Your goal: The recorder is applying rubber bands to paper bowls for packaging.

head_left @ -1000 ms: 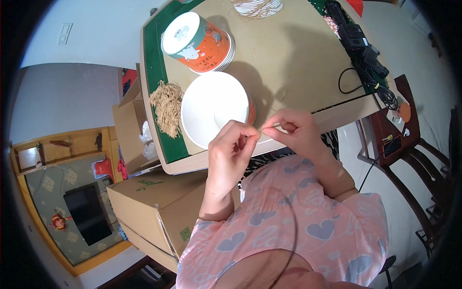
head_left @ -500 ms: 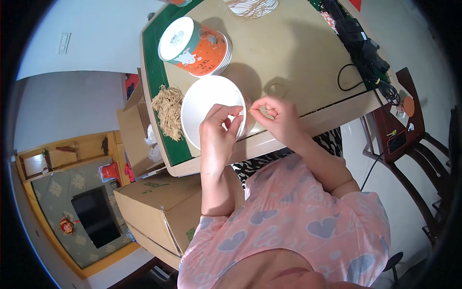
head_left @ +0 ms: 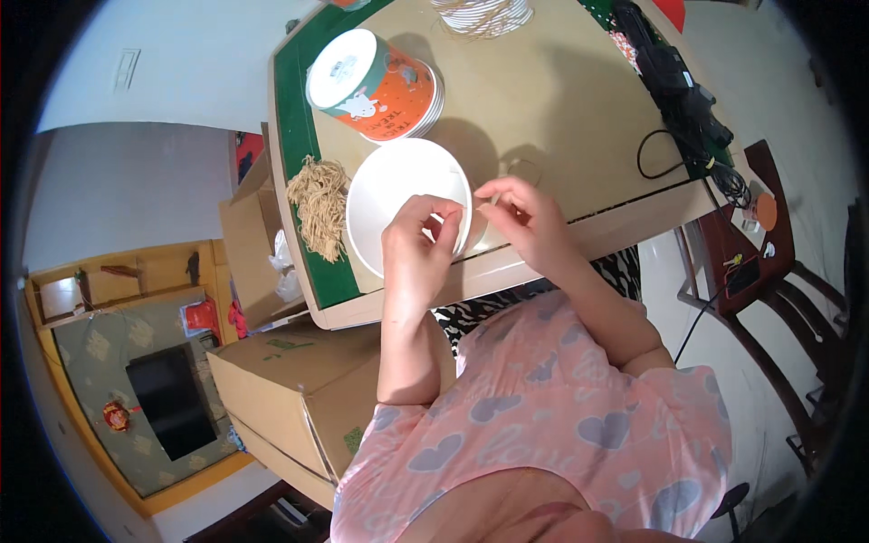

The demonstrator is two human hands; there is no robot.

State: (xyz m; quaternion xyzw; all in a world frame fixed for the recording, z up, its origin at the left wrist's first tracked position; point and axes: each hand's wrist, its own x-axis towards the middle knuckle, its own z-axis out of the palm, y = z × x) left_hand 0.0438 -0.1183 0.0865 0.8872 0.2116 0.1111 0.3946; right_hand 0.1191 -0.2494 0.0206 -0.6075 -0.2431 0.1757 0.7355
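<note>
A white paper bucket (head_left: 398,181) lies with its mouth toward me near the table's front left. My left hand (head_left: 424,237) reaches over its right rim, thumb and index fingertips pinched together at the wall; whatever is between them is too small to make out. Just outside that rim is my right hand (head_left: 529,224), its thumb and index finger slightly apart, with nothing visible held. A thin loop of twine (head_left: 523,168) shows on the table beyond the right hand. Left of the bucket rests a bundle of tan twine strands (head_left: 319,206).
Behind the bucket leans a stack of orange and green printed buckets (head_left: 394,90). White stacked rims with twine (head_left: 484,14) are at the far edge. A black device with cable (head_left: 674,77) lies along the right side. Cardboard boxes (head_left: 281,385) stand left below the table.
My right thumb and index finger have parted from a pinch and moved slightly away from the rim. The left hand keeps its pinch. The whole view has shifted a little.
</note>
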